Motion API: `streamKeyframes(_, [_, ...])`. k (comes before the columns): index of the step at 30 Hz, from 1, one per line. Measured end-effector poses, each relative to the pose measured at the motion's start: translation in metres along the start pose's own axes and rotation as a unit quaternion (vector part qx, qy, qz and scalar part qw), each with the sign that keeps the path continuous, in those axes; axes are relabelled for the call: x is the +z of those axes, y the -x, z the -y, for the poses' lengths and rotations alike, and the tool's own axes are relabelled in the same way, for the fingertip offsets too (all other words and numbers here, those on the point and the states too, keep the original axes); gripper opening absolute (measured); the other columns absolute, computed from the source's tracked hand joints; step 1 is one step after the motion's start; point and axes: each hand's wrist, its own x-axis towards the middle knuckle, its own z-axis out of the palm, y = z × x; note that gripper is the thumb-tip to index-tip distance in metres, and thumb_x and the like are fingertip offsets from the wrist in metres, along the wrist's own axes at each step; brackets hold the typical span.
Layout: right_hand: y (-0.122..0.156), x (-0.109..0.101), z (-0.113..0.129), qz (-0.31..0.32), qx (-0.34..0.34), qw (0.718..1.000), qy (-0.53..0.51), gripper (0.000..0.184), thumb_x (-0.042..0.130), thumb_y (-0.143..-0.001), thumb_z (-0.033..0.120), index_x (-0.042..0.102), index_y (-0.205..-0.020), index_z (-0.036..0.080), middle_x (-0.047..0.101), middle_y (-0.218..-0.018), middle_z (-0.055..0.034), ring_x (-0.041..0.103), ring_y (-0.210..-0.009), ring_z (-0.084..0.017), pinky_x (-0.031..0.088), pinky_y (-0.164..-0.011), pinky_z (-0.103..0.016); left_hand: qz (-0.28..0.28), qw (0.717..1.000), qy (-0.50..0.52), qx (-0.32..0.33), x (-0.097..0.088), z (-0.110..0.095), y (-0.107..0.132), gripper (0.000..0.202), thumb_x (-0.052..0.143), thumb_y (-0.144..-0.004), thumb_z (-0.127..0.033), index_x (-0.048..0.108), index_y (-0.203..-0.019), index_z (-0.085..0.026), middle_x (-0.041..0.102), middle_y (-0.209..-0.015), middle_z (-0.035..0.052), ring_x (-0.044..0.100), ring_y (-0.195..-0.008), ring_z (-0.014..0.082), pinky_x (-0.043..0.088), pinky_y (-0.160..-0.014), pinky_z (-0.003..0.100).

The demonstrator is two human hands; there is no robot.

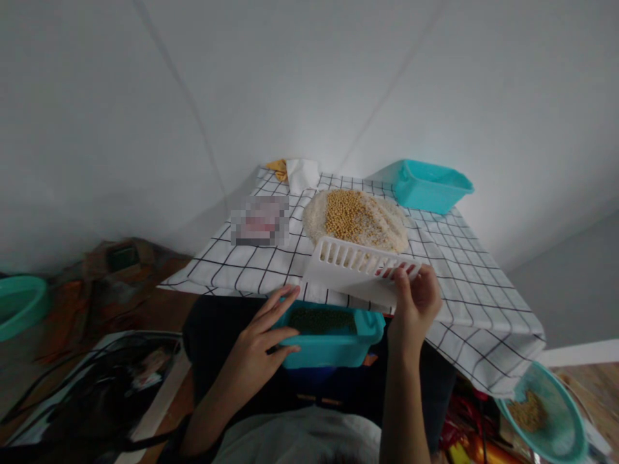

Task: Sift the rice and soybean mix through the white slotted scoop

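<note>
My right hand (416, 293) grips the right end of a white slotted plastic panel (353, 283), thumb in front and fingers at the slots. The panel is tilted up at the table's front edge, before a pile of pale grains (316, 216) topped with round yellow beans (344, 212). Below it, at my lap, sits a turquoise bin (329, 351) with dark green small grains (322, 320) inside. With fingers spread, my left hand (264, 338) is at the bin's left end; whether it bears on the rim is unclear.
A checkered cloth (464, 270) covers the table. Another turquoise bin (432, 187) stands at the back right, white paper (302, 174) at the back left. A blurred-out item (261, 221) lies left of the pile. On the floor at right is a basin (546, 412) holding brownish bits.
</note>
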Motion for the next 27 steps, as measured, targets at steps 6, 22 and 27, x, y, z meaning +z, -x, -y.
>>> streamKeyframes(6, [-0.004, 0.010, -0.014, -0.034, -0.012, 0.998, 0.045, 0.017, 0.062, -0.089, 0.033, 0.055, -0.080, 0.021, 0.061, -0.077, 0.0028, 0.062, -0.069, -0.012, 0.052, -0.073, -0.030, -0.003, 1.000, -0.004, 0.006, 0.001, 0.000, 0.000, 0.013, 0.067, -0.087, -0.009, 0.070, -0.077, -0.017, 0.049, -0.152, 0.0126, 0.039, -0.145, 0.0297, 0.041, -0.117, 0.047])
streamKeyframes(22, [-0.046, 0.000, -0.025, -0.186, -0.077, 0.978, 0.061, 0.013, 0.060, -0.089, 0.034, 0.051, -0.087, 0.024, 0.059, -0.083, 0.0008, 0.064, -0.077, -0.015, 0.054, -0.082, -0.036, -0.002, 1.000, -0.010, 0.008, -0.002, 0.001, 0.001, 0.016, 0.064, -0.088, -0.009, 0.070, -0.076, -0.018, 0.049, -0.152, 0.0103, 0.041, -0.144, 0.0291, 0.043, -0.116, 0.045])
streamKeyframes(27, [-0.058, -0.011, -0.034, -0.196, -0.092, 0.973, 0.076, 0.014, 0.063, -0.086, 0.032, 0.052, -0.090, 0.024, 0.059, -0.094, -0.0014, 0.063, -0.087, -0.016, 0.051, -0.087, -0.036, 0.003, 1.000, -0.024, 0.002, -0.001, 0.002, 0.001, 0.016, 0.065, -0.086, -0.008, 0.071, -0.076, -0.019, 0.048, -0.154, 0.0082, 0.041, -0.145, 0.0292, 0.043, -0.117, 0.045])
